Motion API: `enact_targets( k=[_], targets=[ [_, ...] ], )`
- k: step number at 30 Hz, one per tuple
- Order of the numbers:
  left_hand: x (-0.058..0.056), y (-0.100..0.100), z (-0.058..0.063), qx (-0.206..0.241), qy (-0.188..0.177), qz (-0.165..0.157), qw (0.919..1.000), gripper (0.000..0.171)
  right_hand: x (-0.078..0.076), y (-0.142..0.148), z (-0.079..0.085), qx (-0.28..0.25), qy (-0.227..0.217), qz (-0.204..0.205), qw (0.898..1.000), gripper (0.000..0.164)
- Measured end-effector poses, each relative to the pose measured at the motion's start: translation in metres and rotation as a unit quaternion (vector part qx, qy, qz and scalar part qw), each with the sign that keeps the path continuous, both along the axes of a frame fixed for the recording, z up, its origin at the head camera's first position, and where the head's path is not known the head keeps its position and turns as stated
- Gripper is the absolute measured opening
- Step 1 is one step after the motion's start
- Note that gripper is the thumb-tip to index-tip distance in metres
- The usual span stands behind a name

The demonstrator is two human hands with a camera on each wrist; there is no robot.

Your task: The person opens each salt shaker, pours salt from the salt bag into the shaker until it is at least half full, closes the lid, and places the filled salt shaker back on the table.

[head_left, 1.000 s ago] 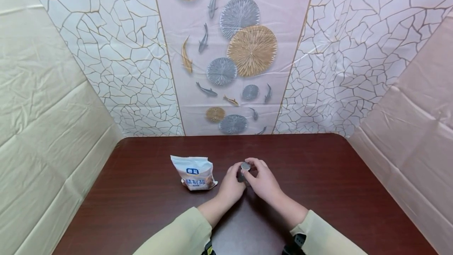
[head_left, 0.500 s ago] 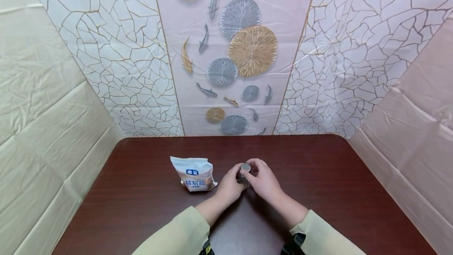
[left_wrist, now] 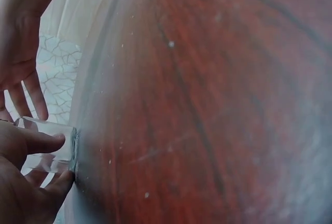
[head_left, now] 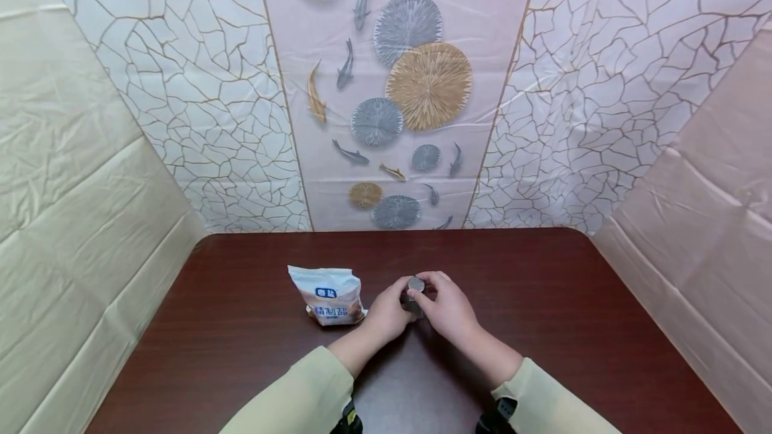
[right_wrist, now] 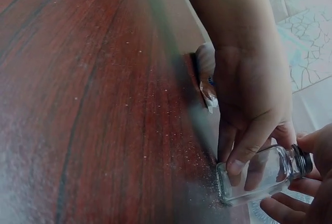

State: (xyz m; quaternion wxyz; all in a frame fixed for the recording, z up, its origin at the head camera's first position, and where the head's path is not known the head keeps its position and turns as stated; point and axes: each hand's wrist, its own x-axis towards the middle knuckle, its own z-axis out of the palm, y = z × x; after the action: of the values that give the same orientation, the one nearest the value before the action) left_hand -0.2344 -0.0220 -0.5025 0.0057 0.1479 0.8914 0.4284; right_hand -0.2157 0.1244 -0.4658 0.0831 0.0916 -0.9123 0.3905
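A small clear glass bottle (right_wrist: 254, 177) with a metallic screw cap (head_left: 416, 283) stands on the table between my hands. My left hand (head_left: 389, 312) grips the glass body from the left side. In the right wrist view its thumb and fingers lie around the lower part of the glass. My right hand (head_left: 449, 310) pinches the cap at the top between thumb and fingers. The cap sits on the bottle's neck; whether it is tight I cannot tell. The bottle's front is partly hidden by the hands in the head view.
A white and brown bag with blue lettering, labelled refined salt, (head_left: 330, 297) stands left of my left hand. Fine white grains lie on the dark red-brown table (head_left: 543, 286) near the bottle. A patterned cloth wall (head_left: 362, 86) rises behind the table's far edge.
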Motion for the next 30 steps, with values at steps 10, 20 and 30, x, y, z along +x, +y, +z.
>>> enact_targets(
  k=[10,20,30],
  targets=[
    [-0.003,-0.004,0.002,-0.01,-0.001,-0.006,0.9999,0.067,0.001,0.001,0.003,0.065,0.043,0.02,0.997,0.04],
    [-0.002,-0.004,0.004,-0.015,-0.005,-0.013,0.9998,0.067,-0.003,0.006,0.006,0.125,0.075,0.065,0.987,0.038],
    [-0.002,-0.005,0.007,-0.027,-0.014,-0.014,0.9994,0.068,-0.007,0.012,0.011,0.193,0.116,0.137,0.965,0.036]
  ],
)
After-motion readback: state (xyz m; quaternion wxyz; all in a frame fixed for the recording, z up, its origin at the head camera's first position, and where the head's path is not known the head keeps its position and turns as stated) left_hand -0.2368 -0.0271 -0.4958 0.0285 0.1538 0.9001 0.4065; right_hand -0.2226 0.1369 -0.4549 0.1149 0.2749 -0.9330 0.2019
